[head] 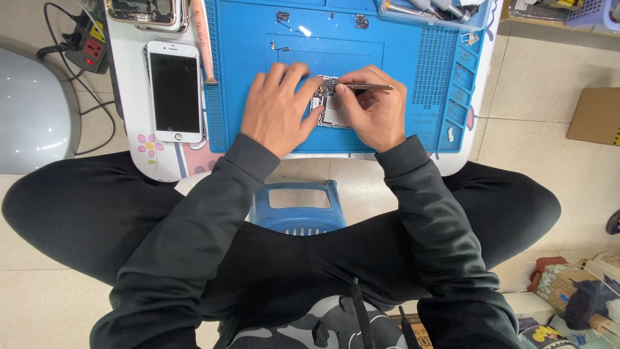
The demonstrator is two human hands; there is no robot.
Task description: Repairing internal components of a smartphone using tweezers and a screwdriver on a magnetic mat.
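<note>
Right hand pinches tweezers over circuit board; left hand lies flat, steadying it.

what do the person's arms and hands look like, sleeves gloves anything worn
Both arms are covered by long dark charcoal sleeves with plain ribbed cuffs ending at the wrists. The left hand and right hand are bare: no gloves, and no rings, watch or markings visible.

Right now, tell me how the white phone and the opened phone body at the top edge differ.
The white phone lies whole, dark screen up, in full view; the opened phone body shows bare insides and is cut off by the picture's edge. Both lie on the white table, left of the blue mat.
</note>
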